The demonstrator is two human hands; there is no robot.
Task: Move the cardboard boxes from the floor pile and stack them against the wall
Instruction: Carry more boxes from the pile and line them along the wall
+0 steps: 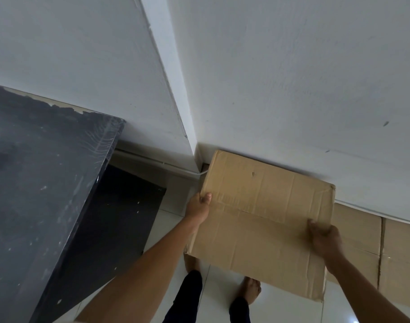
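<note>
Here, the cardboard box (257,217) is held between both hands, above the floor, its far edge close to the white wall (292,78) beside the corner. The left hand (198,207) grips the box's left edge with the thumb on top. The right hand (325,237) clamps the right side, its fingers (312,223) curled onto the top face, above another box (362,238) lying along the wall.

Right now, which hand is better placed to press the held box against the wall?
Left, probably. The left hand grips the cardboard box on its edge close to the wall; the right hand holds the near side, farther back.
</note>
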